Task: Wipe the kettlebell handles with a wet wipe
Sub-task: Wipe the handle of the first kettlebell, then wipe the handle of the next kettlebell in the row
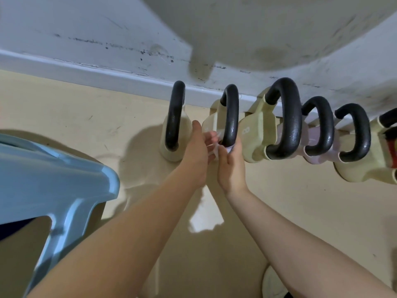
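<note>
Several cream kettlebells with black handles stand in a row along the wall. The second kettlebell's handle (231, 117) is the one between my hands. A thin white wet wipe (217, 145) sits at the near end of that handle. My left hand (196, 153) holds the wipe's left side with curled fingers. My right hand (232, 166) pinches the wipe's right side against the handle's near end. The first kettlebell handle (175, 117) stands just left of my left hand. Further handles (287, 119) follow to the right.
A light blue plastic stool (64, 175) stands at the left, close to my left arm. A scuffed white wall with a baseboard (107, 69) runs behind the kettlebells. A pale rounded object (257, 29) overhangs at the top. The floor is beige.
</note>
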Available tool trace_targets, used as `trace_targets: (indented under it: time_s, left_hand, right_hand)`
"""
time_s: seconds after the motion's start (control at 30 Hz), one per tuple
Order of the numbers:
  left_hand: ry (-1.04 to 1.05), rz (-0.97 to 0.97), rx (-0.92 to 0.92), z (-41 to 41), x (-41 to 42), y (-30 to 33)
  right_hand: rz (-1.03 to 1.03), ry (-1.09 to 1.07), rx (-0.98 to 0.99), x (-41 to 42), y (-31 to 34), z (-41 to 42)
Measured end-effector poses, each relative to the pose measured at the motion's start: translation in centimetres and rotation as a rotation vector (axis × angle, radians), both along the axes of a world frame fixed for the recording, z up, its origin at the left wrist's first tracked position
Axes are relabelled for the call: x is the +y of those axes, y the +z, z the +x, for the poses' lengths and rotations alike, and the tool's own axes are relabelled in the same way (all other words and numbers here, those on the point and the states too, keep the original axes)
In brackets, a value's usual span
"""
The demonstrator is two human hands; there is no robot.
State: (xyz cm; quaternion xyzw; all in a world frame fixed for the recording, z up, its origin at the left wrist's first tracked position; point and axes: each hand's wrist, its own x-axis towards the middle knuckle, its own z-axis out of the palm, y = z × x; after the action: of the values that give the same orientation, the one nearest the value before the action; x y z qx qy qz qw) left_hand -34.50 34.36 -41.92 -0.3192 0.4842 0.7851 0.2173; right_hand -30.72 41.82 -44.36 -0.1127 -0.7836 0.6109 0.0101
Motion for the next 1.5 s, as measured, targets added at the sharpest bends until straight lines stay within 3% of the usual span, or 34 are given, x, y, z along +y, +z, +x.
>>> trace_targets:
  time_s: [0.1,0.3,0.37,0.47,0.57,0.67,0.77,0.93,1.07,1.13,1.2,1.37,1.5]
  left_hand:
    - [-0.019,-0.059,0.069,0.2,0.1,0.1]
    - [-0.103,-0.195,0.205,0.5,0.1,1.8]
    - [-0.213,-0.396,0.367,0.4,0.3,2.5]
    - [-0.365,-0.738,0.693,0.7,1.1,3.6]
    - [-0.467,-0.774,0.9,1.3,2.7,5.1]
    - [-0.615,-0.62,0.807,2.0,4.5,5.9]
    - [-0.601,-0.628,0.736,2.4,6.0,6.2]
    - [-0.572,-0.627,0.653,2.0,7.3,6.9]
    - [-0.753,-0.543,0.686,1.9,7.9,7.8]
    - [-0.763,-0.516,0.652,1.8,8.1,8.1]
    - [-0.735,-0.471,0.608,1.7,8.1,8.1]
    - [-0.83,-0.498,0.56,1.3,7.5,7.7]
    - [-0.89,-0.615,0.571,0.8,6.9,7.3]
  right_hand:
    - [-0.079,-0.024,-0.002,0.0,1.3,-0.5]
    - [0.14,0.198,-0.049,5.9,5.3,1.6]
    - [0.055,0.121,-0.096,8.5,6.8,0.8]
    - [-0.227,-0.011,-0.155,10.7,8.9,0.1]
    - [-0.498,-0.03,-0.22,11.3,9.2,0.3]
    - [-0.78,0.012,-0.247,11.4,8.8,0.5]
    - [-0.801,0.016,-0.266,11.9,8.5,0.7]
    - [-0.473,0.099,-0.284,14.6,8.4,0.8]
    - [-0.279,0.26,-0.261,17.1,9.2,0.2]
    - [-0.103,0.281,-0.256,17.6,9.8,0.0]
    - [-0.067,0.297,-0.235,17.8,10.4,-0.1]
    - [-0.151,0.283,-0.211,18.0,10.3,-0.3]
    - [-0.523,0.082,-0.276,17.7,9.2,-0.4]
